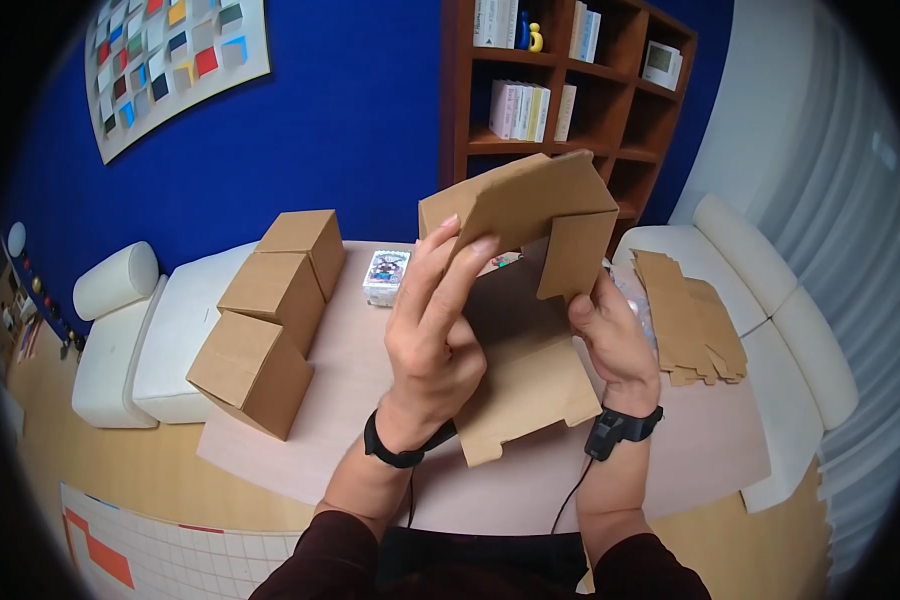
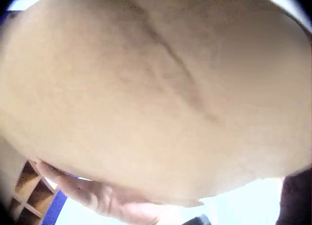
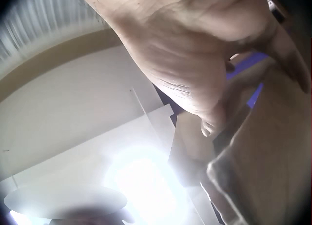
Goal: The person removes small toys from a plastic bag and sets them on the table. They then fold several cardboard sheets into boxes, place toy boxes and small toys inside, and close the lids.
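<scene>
A partly folded cardboard box (image 1: 540, 205) is held up over the table, its flaps standing at different angles. One wide tabbed flap (image 1: 530, 400) hangs down toward the person. On the box's left side, the left hand (image 1: 435, 335) grips the cardboard, two fingertips showing against the upper panel. The right hand (image 1: 618, 335) holds the right side, thumb by a small side flap (image 1: 578, 255) and the other fingers largely hidden behind it. In the right wrist view, the palm (image 3: 190, 54) is beside the raised cardboard (image 3: 273, 152). Bare skin fills most of the left wrist view.
Several closed cardboard boxes (image 1: 265, 290) stand in a row on the left of the pink table (image 1: 340, 440). A small printed box (image 1: 385, 275) is farther back. Flat cardboard (image 1: 690, 320) lies at the right, near a white sofa (image 1: 780, 290). A wooden shelf (image 1: 560, 75) stands behind.
</scene>
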A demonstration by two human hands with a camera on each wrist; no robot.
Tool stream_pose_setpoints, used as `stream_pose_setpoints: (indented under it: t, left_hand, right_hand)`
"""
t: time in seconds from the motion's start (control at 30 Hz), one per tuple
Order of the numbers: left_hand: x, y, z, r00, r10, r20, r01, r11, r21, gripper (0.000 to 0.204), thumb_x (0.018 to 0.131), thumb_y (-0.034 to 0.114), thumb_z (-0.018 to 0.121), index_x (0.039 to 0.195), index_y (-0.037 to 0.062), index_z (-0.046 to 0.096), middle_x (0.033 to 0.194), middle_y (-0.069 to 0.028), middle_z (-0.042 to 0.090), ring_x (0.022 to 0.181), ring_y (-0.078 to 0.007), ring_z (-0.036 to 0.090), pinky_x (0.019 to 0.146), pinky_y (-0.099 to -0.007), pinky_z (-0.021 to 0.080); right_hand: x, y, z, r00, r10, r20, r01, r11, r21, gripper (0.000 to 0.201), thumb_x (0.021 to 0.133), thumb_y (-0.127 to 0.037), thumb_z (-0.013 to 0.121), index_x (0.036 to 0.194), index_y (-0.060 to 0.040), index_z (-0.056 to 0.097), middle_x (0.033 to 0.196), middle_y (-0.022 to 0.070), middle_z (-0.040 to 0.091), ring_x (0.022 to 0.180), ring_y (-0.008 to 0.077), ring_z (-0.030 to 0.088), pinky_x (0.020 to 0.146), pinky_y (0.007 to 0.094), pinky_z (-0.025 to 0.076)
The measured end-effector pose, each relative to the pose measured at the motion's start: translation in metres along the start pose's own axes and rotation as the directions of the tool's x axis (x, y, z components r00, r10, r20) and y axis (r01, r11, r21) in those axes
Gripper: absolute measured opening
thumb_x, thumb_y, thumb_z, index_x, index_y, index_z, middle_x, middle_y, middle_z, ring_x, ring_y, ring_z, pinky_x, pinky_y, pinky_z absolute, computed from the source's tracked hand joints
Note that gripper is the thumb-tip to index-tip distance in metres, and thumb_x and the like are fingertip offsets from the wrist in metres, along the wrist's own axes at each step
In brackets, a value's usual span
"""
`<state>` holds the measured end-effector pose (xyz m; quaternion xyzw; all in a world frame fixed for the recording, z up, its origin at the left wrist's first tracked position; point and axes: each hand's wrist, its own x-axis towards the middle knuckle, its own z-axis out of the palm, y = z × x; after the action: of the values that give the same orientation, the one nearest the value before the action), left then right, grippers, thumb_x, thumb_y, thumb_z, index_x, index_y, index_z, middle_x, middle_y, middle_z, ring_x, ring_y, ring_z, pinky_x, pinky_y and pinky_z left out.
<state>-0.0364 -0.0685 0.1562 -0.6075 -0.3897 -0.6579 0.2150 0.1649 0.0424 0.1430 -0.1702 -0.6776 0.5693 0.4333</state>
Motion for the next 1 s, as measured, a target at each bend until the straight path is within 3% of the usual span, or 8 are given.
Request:
stream_pose_setpoints:
  t: [0.2, 0.4, 0.6, 0.67, 0.8, 0.83, 0.9, 1.0]
  left_hand:
    - [0.003, -0.008, -0.007, 0.997, 0.047, -0.062, -0.050, 0.998, -0.046, 0.075, 0.067, -0.027, 0.044, 0.130, -0.0015, 0.075, 0.130, -0.0207, 0.072, 0.138, -0.0453, 0.064, 0.116, -0.0540, 0.052]
    - [0.005, -0.006, -0.016, 0.990, 0.024, -0.140, -0.032, 0.998, -0.058, 0.067, 0.069, -0.028, 0.042, 0.121, -0.0028, 0.076, 0.126, -0.0193, 0.073, 0.136, -0.0472, 0.065, 0.113, -0.0541, 0.055]
    - [0.006, -0.003, -0.018, 0.984, 0.087, -0.156, -0.091, 0.996, -0.013, 0.053, 0.071, -0.027, 0.046, 0.108, -0.0021, 0.075, 0.122, -0.0157, 0.075, 0.133, -0.0480, 0.066, 0.112, -0.0536, 0.055]
    - [0.003, -0.006, -0.018, 0.986, 0.104, -0.132, -0.107, 0.994, -0.018, 0.056, 0.074, -0.027, 0.044, 0.117, -0.0014, 0.068, 0.123, -0.0166, 0.075, 0.136, -0.0462, 0.065, 0.115, -0.0531, 0.052]
    - [-0.004, -0.011, -0.008, 0.982, -0.020, -0.186, -0.046, 0.936, -0.348, 0.067, 0.078, -0.027, 0.039, 0.139, 0.0007, 0.049, 0.126, -0.0201, 0.074, 0.143, -0.0418, 0.060, 0.120, -0.0529, 0.046]
    - [-0.004, -0.011, -0.009, 0.987, -0.012, -0.161, -0.038, 0.952, -0.305, 0.071, 0.079, -0.027, 0.038, 0.143, 0.0012, 0.043, 0.126, -0.0210, 0.074, 0.144, -0.0406, 0.059, 0.120, -0.0522, 0.046]
    - [-0.002, -0.010, -0.016, 0.994, 0.002, -0.111, -0.027, 0.975, -0.218, 0.079, 0.079, -0.028, 0.036, 0.152, 0.0021, 0.032, 0.127, -0.0227, 0.073, 0.145, -0.0381, 0.058, 0.121, -0.0508, 0.045]
    - [-0.001, -0.011, -0.020, 0.989, -0.039, -0.139, 0.023, 0.993, -0.117, 0.067, 0.074, -0.028, 0.043, 0.134, -0.0036, 0.062, 0.122, -0.0188, 0.075, 0.132, -0.0371, 0.066, 0.113, -0.0469, 0.052]
  right_hand:
    - [0.004, -0.001, 0.012, 1.000, -0.010, 0.028, 0.012, 0.997, -0.078, 0.091, 0.099, -0.060, 0.077, 0.159, 0.0026, 0.048, 0.148, 0.0117, 0.061, 0.140, 0.0222, 0.052, 0.122, 0.0371, 0.036]
    - [0.004, -0.003, 0.025, 1.000, 0.009, 0.005, -0.008, 0.989, -0.146, 0.054, 0.108, -0.020, 0.071, 0.155, 0.0009, 0.054, 0.142, 0.0084, 0.067, 0.132, 0.0175, 0.056, 0.115, 0.0333, 0.042]
    - [0.010, 0.013, 0.032, 0.984, -0.127, -0.128, 0.069, 0.919, -0.387, 0.036, 0.105, -0.012, 0.069, 0.139, 0.0007, 0.067, 0.108, 0.0153, 0.080, 0.097, 0.0186, 0.072, 0.092, 0.0348, 0.056]
    - [0.010, 0.012, 0.032, 0.977, -0.148, -0.154, 0.049, 0.856, -0.514, 0.033, 0.105, -0.012, 0.069, 0.135, 0.0009, 0.069, 0.099, 0.0171, 0.079, 0.088, 0.0191, 0.074, 0.083, 0.0354, 0.058]
    - [0.007, 0.003, 0.036, 0.962, -0.167, -0.215, 0.015, 0.822, -0.569, 0.030, 0.105, -0.011, 0.069, 0.132, 0.0006, 0.071, 0.090, 0.0181, 0.079, 0.084, 0.0197, 0.078, 0.073, 0.0360, 0.058]
    - [0.006, -0.003, 0.035, 0.960, -0.210, -0.185, 0.038, 0.752, -0.658, 0.033, 0.103, -0.009, 0.071, 0.135, 0.0004, 0.070, 0.098, 0.0211, 0.080, 0.091, 0.0225, 0.080, 0.077, 0.0357, 0.060]
    - [0.007, 0.002, 0.032, 0.959, -0.197, -0.205, 0.059, 0.844, -0.533, 0.044, 0.100, -0.005, 0.073, 0.144, -0.0017, 0.068, 0.115, 0.0209, 0.080, 0.104, 0.0202, 0.079, 0.084, 0.0338, 0.061]
    - [0.008, -0.004, 0.034, 0.961, -0.180, -0.210, 0.059, 0.874, -0.483, 0.056, 0.097, -0.001, 0.073, 0.152, -0.0061, 0.064, 0.132, 0.0177, 0.079, 0.117, 0.0174, 0.075, 0.093, 0.0326, 0.060]
